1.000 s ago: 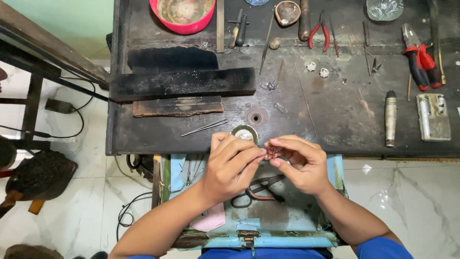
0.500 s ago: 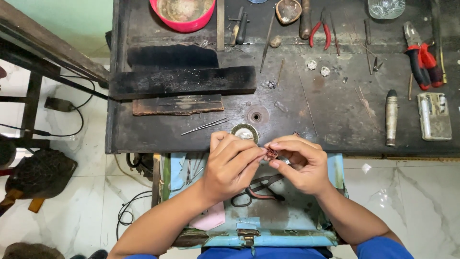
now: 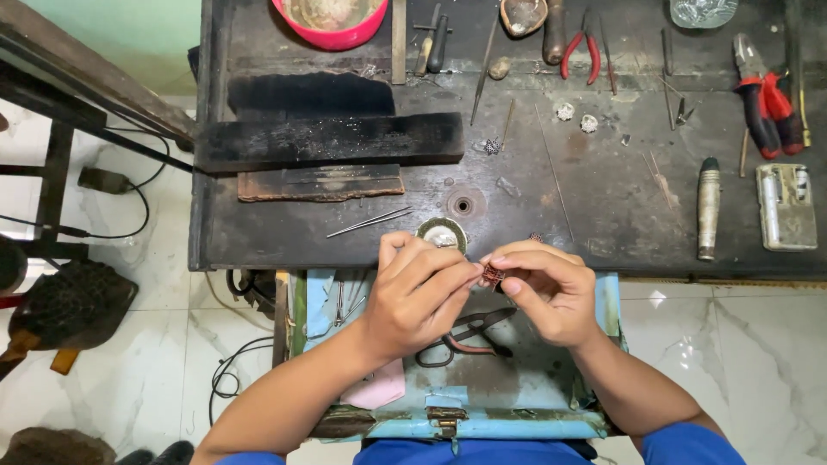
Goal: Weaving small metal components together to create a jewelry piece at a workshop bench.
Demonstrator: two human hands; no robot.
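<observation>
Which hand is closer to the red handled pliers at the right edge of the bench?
Right. The right hand sits below-left of the red pliers; the left hand lies farther left.

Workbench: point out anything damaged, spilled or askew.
The long black wooden block looks charred and juts past the workbench's left edge. Thin wires lie loose and askew near it. Both hands pinch a small metal piece.

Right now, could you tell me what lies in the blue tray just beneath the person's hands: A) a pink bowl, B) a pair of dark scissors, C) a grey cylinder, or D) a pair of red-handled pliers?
B: a pair of dark scissors lies in the blue tray below the left hand and right hand, which pinch a small reddish piece between their fingertips.
</observation>
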